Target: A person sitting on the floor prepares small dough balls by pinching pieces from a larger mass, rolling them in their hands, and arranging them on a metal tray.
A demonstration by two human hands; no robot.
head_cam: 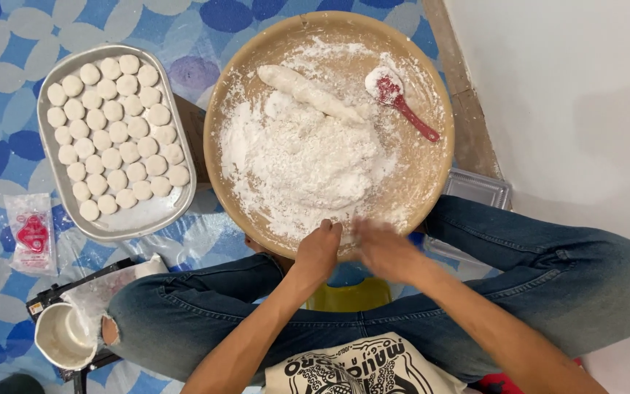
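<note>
A big round wooden tray [432,171] rests on my crossed legs, heaped with white flour [308,157]. A long dough roll [308,91] lies at its far side, next to a red spoon [402,102] caked in flour. My left hand [317,252] is curled at the tray's near rim. My right hand [384,248] is beside it, blurred by motion. The two hands meet over the flour's edge, and whether a piece of dough is between them cannot be seen.
A metal tray [144,219] at the left holds several rows of round flattened dough pieces [114,131]. A small plastic packet [32,233] lies on the blue patterned mat. A white cup [63,337] stands by my left knee. A clear plastic lid [479,188] lies at the right.
</note>
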